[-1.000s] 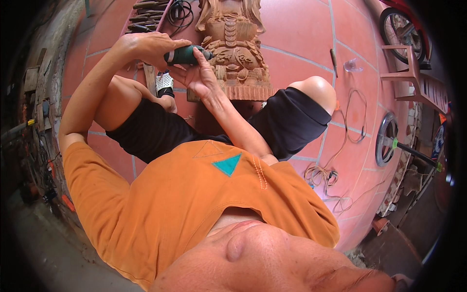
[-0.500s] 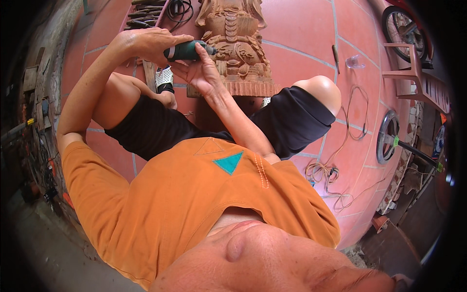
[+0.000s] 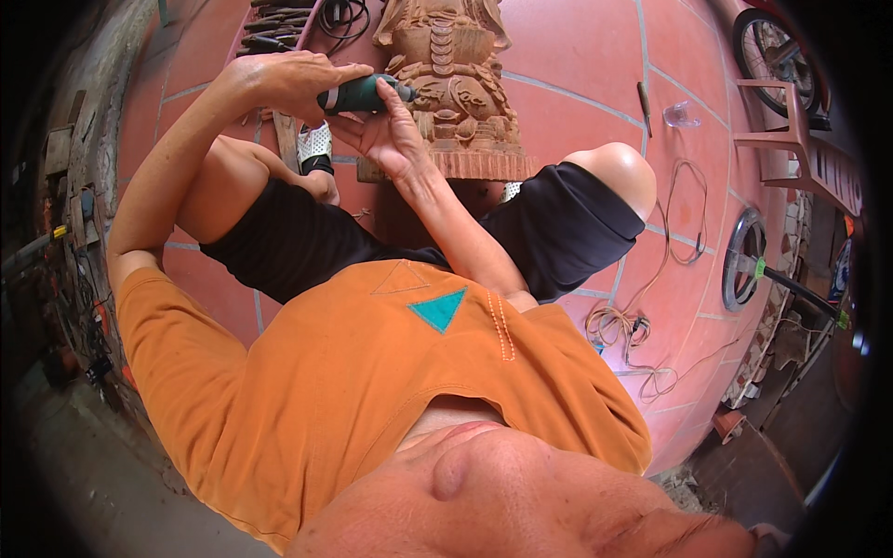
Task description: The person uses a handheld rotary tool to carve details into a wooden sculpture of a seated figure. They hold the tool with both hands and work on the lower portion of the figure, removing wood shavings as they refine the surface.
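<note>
A dark green handheld rotary tool (image 3: 355, 95) lies roughly level between my two hands, its black nose pointing right at a carved wooden statue (image 3: 456, 102). My left hand (image 3: 290, 82) wraps round the rear of the tool from above, index finger stretched along it. From below, my right hand (image 3: 393, 139) supports the front, thumb on the body near the nose. The nose is close to the carving's left side; whether its tip touches the wood is hard to make out. The statue, with relief figures and a ridged base, lies or stands between my knees.
A pink tray of chisels (image 3: 277, 26) and a coiled black cable (image 3: 342, 20) are at the far left. On the tiled floor to the right are a chisel (image 3: 644, 110), a clear cup (image 3: 682, 115), a tangled cord (image 3: 614, 325), a plastic chair (image 3: 800, 149) and a steering wheel-like ring (image 3: 741, 260).
</note>
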`<act>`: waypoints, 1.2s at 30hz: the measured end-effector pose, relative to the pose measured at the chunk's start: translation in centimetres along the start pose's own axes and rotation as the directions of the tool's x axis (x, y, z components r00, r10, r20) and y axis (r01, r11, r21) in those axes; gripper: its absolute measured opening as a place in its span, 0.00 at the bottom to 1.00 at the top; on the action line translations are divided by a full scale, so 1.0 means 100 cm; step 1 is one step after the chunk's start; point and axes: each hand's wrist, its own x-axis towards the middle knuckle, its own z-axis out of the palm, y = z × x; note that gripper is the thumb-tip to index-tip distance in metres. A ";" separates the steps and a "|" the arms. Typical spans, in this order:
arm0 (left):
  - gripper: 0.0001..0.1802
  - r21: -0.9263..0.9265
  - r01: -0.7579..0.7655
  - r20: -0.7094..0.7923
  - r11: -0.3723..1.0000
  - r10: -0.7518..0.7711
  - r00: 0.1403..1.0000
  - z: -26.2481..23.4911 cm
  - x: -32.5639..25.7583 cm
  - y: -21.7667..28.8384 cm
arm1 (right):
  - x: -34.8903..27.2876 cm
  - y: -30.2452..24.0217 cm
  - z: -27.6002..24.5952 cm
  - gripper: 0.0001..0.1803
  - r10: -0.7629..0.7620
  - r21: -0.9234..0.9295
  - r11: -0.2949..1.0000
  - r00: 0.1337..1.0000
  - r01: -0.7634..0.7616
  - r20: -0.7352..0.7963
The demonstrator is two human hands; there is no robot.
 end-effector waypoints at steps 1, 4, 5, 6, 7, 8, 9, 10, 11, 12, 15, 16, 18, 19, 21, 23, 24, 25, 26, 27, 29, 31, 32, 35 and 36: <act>0.54 0.003 -0.007 -0.006 1.000 0.007 1.000 0.000 0.000 0.000 | 0.000 0.000 -0.001 0.32 0.000 0.002 1.000 1.000 0.000 0.001; 0.55 -0.004 -0.006 -0.005 1.000 0.006 1.000 -0.001 0.000 0.003 | 0.001 0.000 -0.002 0.32 0.003 0.006 1.000 1.000 -0.003 -0.003; 0.55 0.003 -0.010 -0.006 1.000 0.010 1.000 0.000 0.000 0.002 | 0.001 0.000 -0.002 0.32 0.002 0.005 1.000 1.000 -0.002 -0.007; 0.54 0.011 -0.015 -0.008 1.000 0.015 1.000 0.000 0.000 0.002 | 0.000 0.001 -0.002 0.31 0.001 0.003 1.000 1.000 -0.001 -0.010; 0.54 0.019 -0.019 -0.010 1.000 0.020 1.000 0.001 0.001 0.002 | 0.001 0.001 -0.002 0.31 0.001 0.005 1.000 1.000 -0.001 -0.006; 0.54 0.019 -0.021 -0.013 1.000 0.021 1.000 0.002 0.001 0.002 | 0.001 0.001 -0.003 0.31 0.000 0.006 1.000 1.000 0.000 -0.003; 0.54 0.019 -0.022 -0.015 1.000 0.022 1.000 0.002 0.001 0.001 | 0.001 0.001 -0.003 0.31 -0.001 0.007 1.000 1.000 0.001 0.001; 0.54 0.020 -0.023 -0.018 1.000 0.024 1.000 0.003 0.001 0.001 | 0.001 0.001 -0.003 0.31 0.001 0.008 1.000 1.000 -0.001 0.000; 0.54 0.024 -0.023 -0.023 0.999 0.024 0.999 0.004 0.001 0.000 | 0.001 0.002 -0.003 0.31 0.003 0.010 1.000 1.000 -0.003 0.000; 0.55 0.027 -0.023 -0.028 0.999 0.024 0.999 0.005 0.001 -0.001 | 0.001 0.002 -0.004 0.31 0.004 0.012 1.000 1.000 -0.004 -0.001; 0.55 0.027 -0.014 -0.024 1.000 0.015 1.000 0.005 0.001 0.001 | 0.002 0.002 -0.005 0.31 0.013 0.007 1.000 1.000 -0.013 0.012; 0.55 0.024 -0.011 -0.020 1.000 0.011 1.000 0.004 0.001 0.002 | 0.001 0.002 -0.005 0.30 0.013 0.004 1.000 1.000 -0.013 0.008; 0.55 0.005 -0.031 -0.013 0.999 0.031 0.999 0.001 0.001 0.003 | 0.000 0.002 -0.003 0.30 0.011 -0.002 1.000 1.000 -0.011 0.000; 0.55 -0.003 -0.042 -0.009 0.999 0.042 0.999 0.000 0.001 0.003 | 0.001 0.003 -0.006 0.30 0.017 0.006 1.000 1.000 -0.017 0.002; 0.54 -0.006 -0.017 0.015 1.000 0.018 1.000 -0.002 0.000 0.005 | 0.005 0.006 -0.010 0.30 0.032 0.022 0.999 0.999 -0.032 0.007; 0.54 0.003 -0.002 0.022 1.000 0.001 1.000 -0.001 -0.001 0.004 | 0.005 0.006 -0.011 0.30 0.038 0.026 0.999 0.999 -0.038 0.009; 0.54 0.012 0.001 0.017 1.000 -0.001 1.000 0.001 0.000 0.002 | 0.005 0.006 -0.010 0.30 0.042 0.028 0.999 0.999 -0.042 0.010; 0.54 0.022 0.004 0.012 1.000 -0.004 1.000 0.003 0.000 0.001 | 0.005 0.006 -0.009 0.30 0.041 0.028 0.999 0.999 -0.041 0.014; 0.54 0.025 0.000 0.000 1.000 0.000 1.000 0.004 -0.001 0.000 | 0.004 0.006 -0.008 0.30 0.040 0.027 0.999 0.999 -0.040 0.017; 0.54 0.028 -0.007 -0.013 1.000 0.007 1.000 0.005 -0.001 0.000 | 0.003 0.006 -0.007 0.30 0.037 0.026 0.999 0.999 -0.037 0.020; 0.53 0.027 0.011 0.009 1.000 -0.011 1.000 0.002 -0.003 0.003 | 0.005 0.007 -0.009 0.30 0.042 0.035 0.998 0.999 -0.043 0.015; 0.53 0.018 0.057 0.077 0.998 -0.059 0.995 -0.009 -0.005 0.013 | 0.005 0.007 -0.011 0.31 0.041 0.040 0.998 0.999 -0.041 0.002; 0.53 0.019 0.029 0.050 0.999 -0.030 0.998 -0.005 -0.002 0.008 | 0.005 0.008 -0.012 0.30 0.038 0.041 0.998 0.999 -0.037 -0.007; 0.53 0.016 -0.026 -0.010 1.000 0.026 1.000 0.006 -0.002 -0.004 | 0.004 0.007 -0.009 0.30 0.039 0.045 0.998 0.999 -0.040 0.019; 0.54 0.009 -0.036 -0.018 0.999 0.036 0.999 0.003 -0.003 -0.002 | 0.003 0.006 -0.008 0.30 0.039 0.045 0.998 0.999 -0.041 0.033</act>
